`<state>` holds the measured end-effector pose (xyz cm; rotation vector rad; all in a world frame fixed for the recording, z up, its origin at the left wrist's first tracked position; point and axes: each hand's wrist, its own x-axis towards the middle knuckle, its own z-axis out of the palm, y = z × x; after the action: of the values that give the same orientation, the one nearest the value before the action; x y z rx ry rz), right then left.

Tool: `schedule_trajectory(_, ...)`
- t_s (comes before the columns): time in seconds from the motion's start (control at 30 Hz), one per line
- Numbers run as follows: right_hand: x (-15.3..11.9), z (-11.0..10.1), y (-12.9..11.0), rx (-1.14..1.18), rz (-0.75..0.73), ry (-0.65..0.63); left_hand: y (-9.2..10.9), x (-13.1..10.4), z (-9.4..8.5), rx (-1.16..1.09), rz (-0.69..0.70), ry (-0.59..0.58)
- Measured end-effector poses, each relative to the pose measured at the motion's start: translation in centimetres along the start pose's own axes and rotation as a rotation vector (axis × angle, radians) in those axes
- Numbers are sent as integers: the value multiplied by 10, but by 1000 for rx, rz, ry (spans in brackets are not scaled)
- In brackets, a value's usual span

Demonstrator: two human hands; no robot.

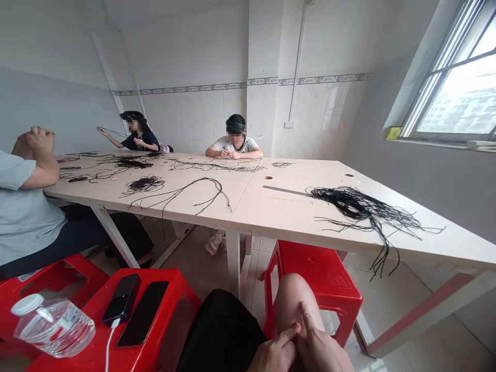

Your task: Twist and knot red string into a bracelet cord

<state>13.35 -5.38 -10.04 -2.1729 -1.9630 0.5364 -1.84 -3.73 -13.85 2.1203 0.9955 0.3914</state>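
Observation:
Both hands are low in the head view, over my bare raised knee [296,292] and below the table edge. My left hand [275,354] is closed, its fingers curled and its thumb against my right hand; whether anything is inside is hidden. My right hand [321,346] has its index finger stretched out along the knee, and no object shows in it. On the table beyond them lies a large bundle of black cords [349,204], its loose ends hanging over the front edge. A flat strip like a ruler [284,190] reaches partly under the bundle.
More black cords [145,184] lie across the table [267,217]. A red stool [313,263] stands under it. At left, another red stool bears a water bottle [58,325], a phone [143,313] and a cabled black power bank [122,297]. Several people sit around the table.

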Motion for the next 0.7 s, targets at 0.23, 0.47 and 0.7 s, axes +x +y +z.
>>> schedule_trajectory(0.23,-11,-10,0,69,137,-242,6,3,-2,12,187,52)
schedule_trajectory(0.47,-10,-13,-1,-51,59,-167,17,2,-12,-32,111,115)
schedule_trajectory(0.7,-2,-20,10,36,23,-148,12,6,-13,-194,29,93)
